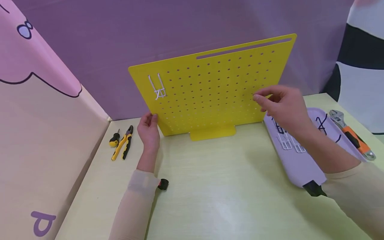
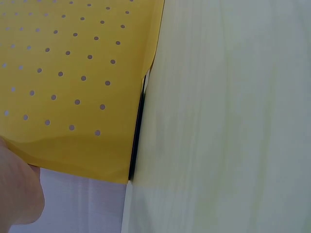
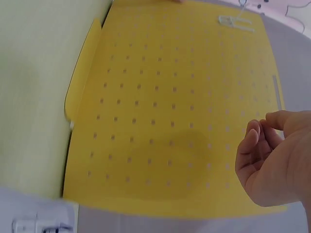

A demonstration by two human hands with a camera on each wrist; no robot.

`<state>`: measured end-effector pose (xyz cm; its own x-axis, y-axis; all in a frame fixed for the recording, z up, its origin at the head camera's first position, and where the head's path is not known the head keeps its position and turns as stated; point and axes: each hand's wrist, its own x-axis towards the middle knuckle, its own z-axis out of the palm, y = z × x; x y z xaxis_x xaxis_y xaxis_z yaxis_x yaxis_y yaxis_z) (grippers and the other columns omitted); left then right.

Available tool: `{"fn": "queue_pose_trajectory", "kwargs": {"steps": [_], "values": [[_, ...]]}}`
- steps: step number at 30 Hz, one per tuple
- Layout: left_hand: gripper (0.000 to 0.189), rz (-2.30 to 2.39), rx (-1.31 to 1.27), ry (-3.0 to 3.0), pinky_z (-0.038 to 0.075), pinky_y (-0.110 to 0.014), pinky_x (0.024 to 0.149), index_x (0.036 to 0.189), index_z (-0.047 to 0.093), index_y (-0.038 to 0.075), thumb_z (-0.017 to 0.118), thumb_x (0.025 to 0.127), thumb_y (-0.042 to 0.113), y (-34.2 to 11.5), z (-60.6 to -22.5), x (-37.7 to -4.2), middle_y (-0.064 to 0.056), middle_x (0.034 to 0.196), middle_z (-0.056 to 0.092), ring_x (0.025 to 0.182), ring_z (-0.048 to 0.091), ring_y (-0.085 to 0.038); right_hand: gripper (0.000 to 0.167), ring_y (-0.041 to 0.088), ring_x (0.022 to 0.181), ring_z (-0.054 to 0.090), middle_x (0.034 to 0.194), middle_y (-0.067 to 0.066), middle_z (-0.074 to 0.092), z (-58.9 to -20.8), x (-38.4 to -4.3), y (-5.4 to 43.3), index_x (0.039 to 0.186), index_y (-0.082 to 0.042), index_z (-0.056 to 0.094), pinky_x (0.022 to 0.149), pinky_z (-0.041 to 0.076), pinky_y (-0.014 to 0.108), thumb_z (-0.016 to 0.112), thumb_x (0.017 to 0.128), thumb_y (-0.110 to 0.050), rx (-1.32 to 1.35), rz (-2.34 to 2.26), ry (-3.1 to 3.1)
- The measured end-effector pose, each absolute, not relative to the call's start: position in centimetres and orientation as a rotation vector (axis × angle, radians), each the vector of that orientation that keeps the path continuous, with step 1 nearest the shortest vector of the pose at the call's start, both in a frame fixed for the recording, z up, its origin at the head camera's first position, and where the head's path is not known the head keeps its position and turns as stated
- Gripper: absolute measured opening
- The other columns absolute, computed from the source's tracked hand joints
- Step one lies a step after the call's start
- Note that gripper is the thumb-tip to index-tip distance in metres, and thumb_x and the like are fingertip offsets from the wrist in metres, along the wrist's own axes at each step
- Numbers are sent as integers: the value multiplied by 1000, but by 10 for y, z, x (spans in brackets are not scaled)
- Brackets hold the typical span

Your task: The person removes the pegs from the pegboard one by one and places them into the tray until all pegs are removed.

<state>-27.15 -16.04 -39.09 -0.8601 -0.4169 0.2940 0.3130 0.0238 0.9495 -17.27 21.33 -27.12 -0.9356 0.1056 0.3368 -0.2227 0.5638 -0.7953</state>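
A yellow pegboard [image 1: 210, 90] stands tilted at the back of the table, its front foot [image 1: 213, 132] flat on the tabletop. On its upper left hangs a white wire hook [image 1: 160, 93], also visible in the right wrist view as a white hook [image 3: 235, 22]. My left hand [image 1: 149, 131] grips the board's lower left edge; in the left wrist view part of that hand [image 2: 19, 187] shows at the edge. In front of the board's right side is my right hand [image 1: 283, 105], fingers loosely curled, thumb and index tips close together. Nothing shows between them.
At right, partly behind my right forearm, lies a lilac tray [image 1: 295, 170] with white wire hooks [image 1: 291, 144] and black hooks [image 1: 321, 125]. An adjustable wrench [image 1: 352, 135] lies along its right side. Pliers [image 1: 123, 144] and a short screwdriver [image 1: 114, 139] rest at left.
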Motion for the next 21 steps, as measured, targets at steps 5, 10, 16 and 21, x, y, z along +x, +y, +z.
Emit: {"fn": "queue_pose_trajectory", "kwargs": {"steps": [5, 10, 16, 21], "values": [[26, -1862, 102, -1816, 51, -28, 96, 119, 68, 5, 66, 99, 21, -160, -391, -271, -6, 111, 67, 104, 61, -16, 31, 21, 73, 61, 88, 8, 66, -272, -180, 184, 113, -9, 75, 56, 52, 22, 70, 97, -35, 210, 1383, -2419], [26, -1849, 98, -1828, 51, -28, 97, 120, 68, 4, 66, 100, 21, -160, -391, -271, -7, 112, 67, 106, 61, -16, 26, 22, 71, 61, 83, 10, 66, -272, -185, 156, 109, -8, 76, 49, 47, 25, 71, 97, -31, 303, 1450, -2398], [25, -1859, 116, -1832, 51, -29, 98, 120, 68, 6, 65, 100, 20, -160, -389, -270, -8, 115, 66, 108, 61, -18, 19, 22, 68, 62, 81, 10, 68, -271, -195, 124, 105, -7, 76, 49, 45, 25, 72, 97, -24, 428, 1484, -2342], [26, -1841, 110, -1836, 51, -28, 97, 121, 68, 4, 65, 100, 19, -159, -390, -270, -7, 115, 66, 107, 61, -17, 18, 23, 70, 62, 86, 7, 69, -271, -201, 101, 107, -6, 76, 52, 45, 26, 72, 97, -21, 513, 1568, -2300]]}}
